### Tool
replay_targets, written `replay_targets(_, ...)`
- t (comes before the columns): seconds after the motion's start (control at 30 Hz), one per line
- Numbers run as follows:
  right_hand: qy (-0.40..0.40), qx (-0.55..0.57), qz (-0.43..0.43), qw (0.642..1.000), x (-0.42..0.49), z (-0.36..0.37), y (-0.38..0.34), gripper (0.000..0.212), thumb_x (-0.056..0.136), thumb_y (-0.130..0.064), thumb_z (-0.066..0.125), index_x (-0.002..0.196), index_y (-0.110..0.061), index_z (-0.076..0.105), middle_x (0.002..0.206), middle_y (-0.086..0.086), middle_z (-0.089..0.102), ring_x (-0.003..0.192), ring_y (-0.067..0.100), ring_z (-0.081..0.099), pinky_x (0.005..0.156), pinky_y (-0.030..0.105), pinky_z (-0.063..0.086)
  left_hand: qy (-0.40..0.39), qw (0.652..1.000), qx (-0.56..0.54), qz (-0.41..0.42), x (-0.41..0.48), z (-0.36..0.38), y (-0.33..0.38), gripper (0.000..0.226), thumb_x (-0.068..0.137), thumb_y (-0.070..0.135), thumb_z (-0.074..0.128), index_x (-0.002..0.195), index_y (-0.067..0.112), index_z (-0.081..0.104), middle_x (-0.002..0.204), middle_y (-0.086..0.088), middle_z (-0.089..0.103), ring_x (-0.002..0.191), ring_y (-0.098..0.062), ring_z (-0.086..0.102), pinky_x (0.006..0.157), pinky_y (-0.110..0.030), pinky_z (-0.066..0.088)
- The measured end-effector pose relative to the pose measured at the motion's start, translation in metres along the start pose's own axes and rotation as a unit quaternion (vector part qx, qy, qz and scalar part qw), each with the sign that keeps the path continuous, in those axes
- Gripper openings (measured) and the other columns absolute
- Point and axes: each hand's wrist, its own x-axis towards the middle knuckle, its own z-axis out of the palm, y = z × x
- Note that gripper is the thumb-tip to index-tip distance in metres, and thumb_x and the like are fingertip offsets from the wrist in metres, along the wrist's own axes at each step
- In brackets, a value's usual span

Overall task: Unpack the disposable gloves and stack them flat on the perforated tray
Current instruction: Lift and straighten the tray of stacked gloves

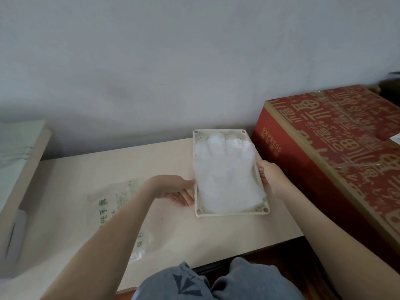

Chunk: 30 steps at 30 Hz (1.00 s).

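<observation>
Left hand [173,189] and right hand [270,176] bare, forearms uncovered. Grey-blue trousers [249,282], bottom centre; dark angular print [186,283] on left knee.

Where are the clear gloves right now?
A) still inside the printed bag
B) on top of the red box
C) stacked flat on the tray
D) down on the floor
C: the gloves lie spread flat, fingers pointing away, inside the tray on the table.

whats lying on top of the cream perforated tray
A stack of translucent white disposable gloves, fingers toward the wall. It hides most of the cream perforated tray and anything beneath.
</observation>
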Motion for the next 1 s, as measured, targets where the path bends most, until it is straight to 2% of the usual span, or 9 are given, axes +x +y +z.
replay_targets(0.13,-0.031,-0.004,-0.021,0.999,0.012,-0.007,-0.004,0.035,0.102,-0.037,0.035,0.102,-0.015,0.062,0.098,-0.001,0.066,0.089,0.010,0.060,0.086,0.028,0.045,0.003,0.987,-0.134,0.087,0.012,0.007,0.006,0.024,0.097,0.002,0.042,0.107,0.003,0.064,0.100,-0.011,0.069,0.084,-0.018,0.068,0.075,-0.025,0.055)
replay_targets(0.23,-0.038,-0.022,-0.017,0.999,0.022,-0.011,-0.009,0.036,0.103,-0.042,0.032,0.107,-0.019,0.060,0.099,-0.005,0.065,0.092,0.009,0.060,0.090,0.029,0.042,0.029,0.967,-0.226,0.117,0.016,0.005,0.011,0.046,0.084,-0.021,0.030,0.114,-0.001,0.058,0.099,-0.017,0.070,0.087,-0.023,0.070,0.074,-0.025,0.057)
replay_targets(0.4,-0.056,-0.096,-0.025,0.993,0.042,-0.017,-0.016,0.077,0.080,-0.075,0.030,0.133,-0.025,0.054,0.134,-0.003,0.057,0.123,0.016,0.052,0.110,0.041,0.035,0.005,0.960,-0.246,0.133,0.019,0.016,0.025,0.050,0.083,-0.025,0.026,0.102,0.007,0.060,0.095,-0.017,0.072,0.091,-0.026,0.070,0.085,-0.028,0.057)
replay_targets(0.53,-0.023,-0.153,-0.050,0.987,0.038,-0.018,-0.028,0.072,0.087,-0.068,0.022,0.146,-0.029,0.035,0.152,-0.004,0.035,0.136,0.015,0.035,0.111,0.039,0.025,-0.018,0.952,-0.274,0.134,0.020,0.024,0.033,0.049,0.085,-0.024,0.028,0.103,0.009,0.059,0.100,-0.017,0.071,0.096,-0.027,0.069,0.087,-0.029,0.056)
replay_targets(0.6,-0.007,-0.190,-0.055,0.980,0.038,-0.018,-0.030,0.071,0.085,-0.067,0.023,0.140,-0.024,0.039,0.153,0.003,0.034,0.128,0.016,0.038,0.106,0.040,0.028,-0.013,0.951,-0.280,0.131,0.023,0.026,0.036,0.043,0.088,-0.020,0.032,0.112,0.006,0.057,0.108,-0.016,0.070,0.101,-0.028,0.068,0.090,-0.032,0.055)
replay_targets(0.7,0.007,-0.228,-0.087,0.970,0.034,-0.013,-0.028,0.061,0.095,-0.046,0.037,0.149,-0.020,0.027,0.153,0.008,0.032,0.137,0.025,0.034,0.104,0.036,0.030,0.082,0.963,-0.227,0.119,0.027,0.022,0.037,0.040,0.095,-0.004,0.044,0.134,0.002,0.044,0.117,-0.013,0.063,0.098,-0.025,0.066,0.087,-0.031,0.055)
replay_targets(0.83,0.061,-0.329,-0.250,0.909,0.021,-0.001,-0.033,0.053,0.092,-0.013,0.043,0.144,-0.014,0.033,0.143,0.008,0.044,0.129,0.030,0.044,0.101,0.039,0.038,0.177,0.974,-0.057,0.132,0.022,0.011,0.023,0.040,0.095,0.010,0.050,0.135,0.010,0.047,0.118,-0.008,0.057,0.095,-0.018,0.059,0.088,-0.028,0.050)
replay_targets(0.93,0.034,-0.371,-0.297,0.879,0.012,0.019,-0.039,0.051,0.092,-0.009,0.041,0.142,-0.017,0.032,0.146,0.009,0.037,0.113,0.024,0.053,0.080,0.029,0.044,0.265,0.944,0.119,0.158,0.005,0.001,0.000,0.039,0.092,0.009,0.049,0.130,0.018,0.053,0.120,-0.002,0.054,0.100,-0.015,0.053,0.091,-0.025,0.042)
replay_targets(1.0,-0.001,-0.387,-0.302,0.871,0.004,0.040,-0.043,0.055,0.095,-0.011,0.042,0.148,-0.018,0.027,0.129,0.005,0.048,0.108,0.021,0.052,0.079,0.022,0.036,0.299,0.915,0.199,0.182,-0.011,-0.009,-0.021,0.042,0.090,0.006,0.051,0.130,0.018,0.052,0.124,-0.004,0.049,0.108,-0.018,0.050,0.095,-0.024,0.037)
